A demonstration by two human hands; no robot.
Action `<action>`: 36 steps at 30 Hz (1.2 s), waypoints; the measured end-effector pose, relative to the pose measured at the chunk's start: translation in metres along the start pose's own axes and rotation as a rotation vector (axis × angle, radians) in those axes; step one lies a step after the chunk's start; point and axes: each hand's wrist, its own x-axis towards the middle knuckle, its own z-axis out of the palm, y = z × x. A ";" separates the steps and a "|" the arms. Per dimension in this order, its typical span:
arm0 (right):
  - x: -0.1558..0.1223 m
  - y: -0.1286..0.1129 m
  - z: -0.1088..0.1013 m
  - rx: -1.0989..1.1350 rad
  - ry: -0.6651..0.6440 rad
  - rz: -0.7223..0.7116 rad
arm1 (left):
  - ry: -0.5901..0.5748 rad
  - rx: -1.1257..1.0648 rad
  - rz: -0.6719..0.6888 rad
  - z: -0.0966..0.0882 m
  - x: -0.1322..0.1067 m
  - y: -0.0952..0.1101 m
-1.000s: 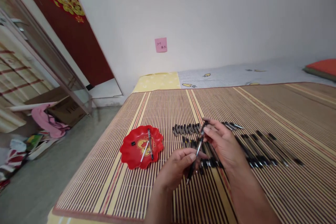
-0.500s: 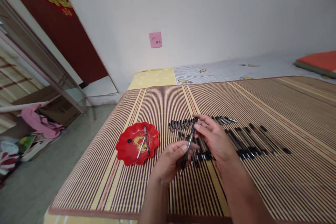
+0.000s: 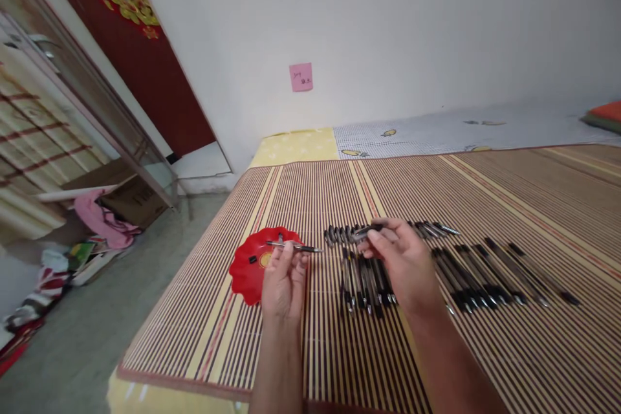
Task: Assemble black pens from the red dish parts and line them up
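Observation:
A slim pen (image 3: 308, 249) with a dark grip and a pointed tip is pinched in my left hand (image 3: 284, 281). It lies nearly level over the right side of a red scalloped plate (image 3: 242, 281), its tip to the right. My right hand (image 3: 405, 262) is closed on a small dark piece that looks like a pen cap (image 3: 365, 231), apart from the pen. Beneath and behind that hand, several pen caps (image 3: 334, 235) stand in a row. Several pens (image 3: 359, 284) lie side by side nearer me, partly hidden by my right hand and wrist.
A small black piece (image 3: 252, 259) sits in the plate. More dark pens (image 3: 504, 272) lie to the right on the striped mat (image 3: 194, 310). A pink note (image 3: 301, 77) is stuck on the wall. At the left are a cardboard box (image 3: 138, 200) and a pink cloth (image 3: 101, 217).
Both hands were on one pen; now they are apart. My left hand has moved left with the pen, turned level, over the plate. My right hand keeps the dark cap-like piece.

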 end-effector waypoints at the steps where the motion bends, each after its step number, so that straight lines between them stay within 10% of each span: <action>1: -0.003 0.001 0.006 -0.031 -0.035 -0.003 | 0.051 -0.028 0.035 -0.002 0.003 0.004; 36: -0.016 -0.001 0.025 -0.229 -0.153 -0.061 | 0.047 0.013 0.115 0.009 -0.007 0.000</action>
